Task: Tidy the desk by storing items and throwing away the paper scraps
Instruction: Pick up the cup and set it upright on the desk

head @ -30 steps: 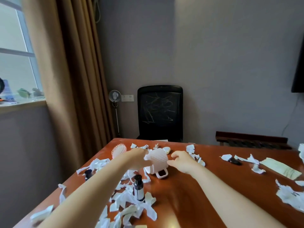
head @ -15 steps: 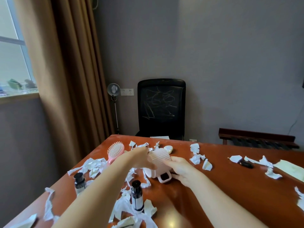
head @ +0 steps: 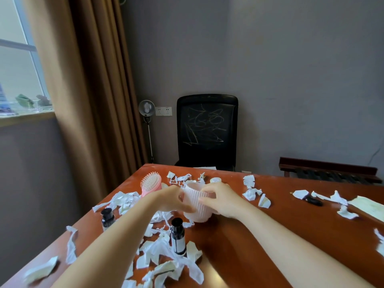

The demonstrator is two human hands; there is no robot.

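Holder point(head: 196, 213) (pink), between left grip point(head: 170, 199), right grip point(head: 222, 200)

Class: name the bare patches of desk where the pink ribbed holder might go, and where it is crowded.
Bare desk lies between the right forearm and the small black item, and between both forearms, right of the front bottle. Crowded: paper scraps round that bottle, the rear bottle and the hairbrush.

Desk point(head: 270, 235), bearings from the ribbed pink holder point(head: 196, 204).
4–5 o'clock: bare wood, open passage.
6–8 o'clock: heaped paper scraps point(head: 166, 256); a dark bottle point(head: 178, 235) stands upright among them.
9 o'clock: second bottle point(head: 107, 219).
10 o'clock: hairbrush point(head: 150, 183).
3 o'clock: loose scraps point(head: 252, 193).
12 o'clock: chair point(head: 206, 132) beyond the far edge.
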